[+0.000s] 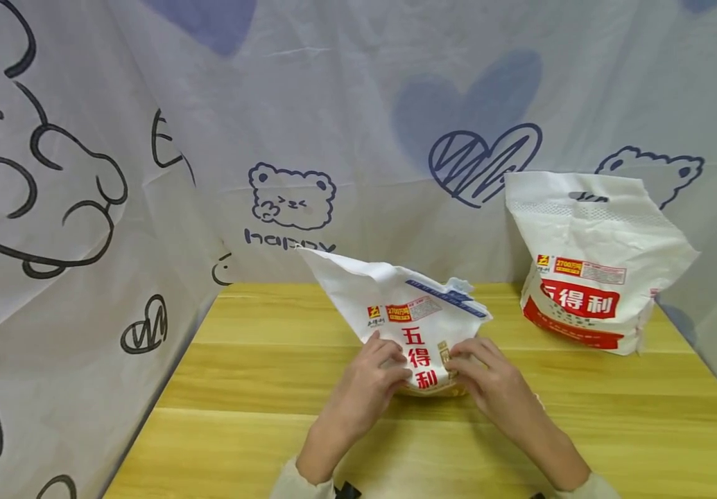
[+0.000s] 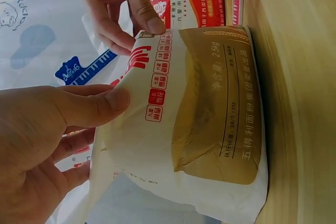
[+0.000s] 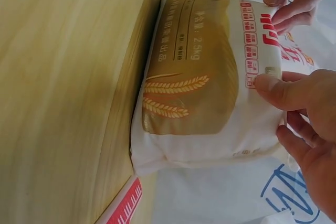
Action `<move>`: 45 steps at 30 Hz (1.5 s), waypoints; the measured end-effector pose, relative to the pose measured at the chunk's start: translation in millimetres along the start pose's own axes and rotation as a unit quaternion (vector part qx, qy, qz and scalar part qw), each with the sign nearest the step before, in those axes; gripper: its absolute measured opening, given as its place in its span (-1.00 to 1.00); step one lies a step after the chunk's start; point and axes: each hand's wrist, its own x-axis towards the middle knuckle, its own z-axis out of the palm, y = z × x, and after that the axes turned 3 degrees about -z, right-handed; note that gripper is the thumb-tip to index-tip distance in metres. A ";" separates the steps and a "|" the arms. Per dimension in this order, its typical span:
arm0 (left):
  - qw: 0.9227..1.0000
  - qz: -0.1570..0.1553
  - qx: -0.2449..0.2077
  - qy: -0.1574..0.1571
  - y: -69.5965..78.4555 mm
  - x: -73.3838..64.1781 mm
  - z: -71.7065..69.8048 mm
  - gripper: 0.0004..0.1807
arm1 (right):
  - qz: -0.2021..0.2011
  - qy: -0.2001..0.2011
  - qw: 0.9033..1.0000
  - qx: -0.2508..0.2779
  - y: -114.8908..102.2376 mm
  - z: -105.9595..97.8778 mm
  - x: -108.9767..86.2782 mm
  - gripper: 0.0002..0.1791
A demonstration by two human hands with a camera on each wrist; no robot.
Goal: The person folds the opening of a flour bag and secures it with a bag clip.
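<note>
A white flour bag (image 1: 417,312) with red lettering and a tan, wheat-printed lower part (image 2: 220,103) stands on the table. "2.5kg" is printed on it. Its top leans back and spreads out, with a blue printed strip (image 1: 446,298) near the upper right edge. My left hand (image 1: 371,371) grips the left side, thumb on the near face and fingers folded over behind. On the right side my right hand (image 1: 489,371) pinches the bag the same way, its thumb (image 3: 273,90) against the small red boxes. The bag's inside is hidden.
A second white flour bag (image 1: 583,277) with a cut-out handle stands at the back right of the wooden table (image 1: 240,416). A red-and-white strip (image 3: 123,203) lies on the table beside the held bag. Cloth curtains (image 1: 358,125) with drawings hang behind and at the sides.
</note>
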 end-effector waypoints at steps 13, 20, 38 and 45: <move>0.999 0.003 -0.006 0.034 -9.7 -3.9 7.2 -0.81 | -0.049 0.023 0.997 0.064 16.7 5.8 16.1 -0.68; 0.996 -0.004 -0.035 0.084 -31.0 -15.2 6.2 -0.78 | -0.084 0.034 0.993 0.081 20.8 29.7 37.8 -0.73; 0.989 -0.055 -0.068 0.120 -97.2 -40.7 -8.3 -0.76 | -0.105 0.024 0.993 0.050 8.2 85.2 92.2 -0.85; 0.986 -0.075 -0.052 0.138 -115.6 -49.0 -18.5 -0.75 | -0.097 0.014 0.994 0.054 0.0 105.7 114.6 -0.85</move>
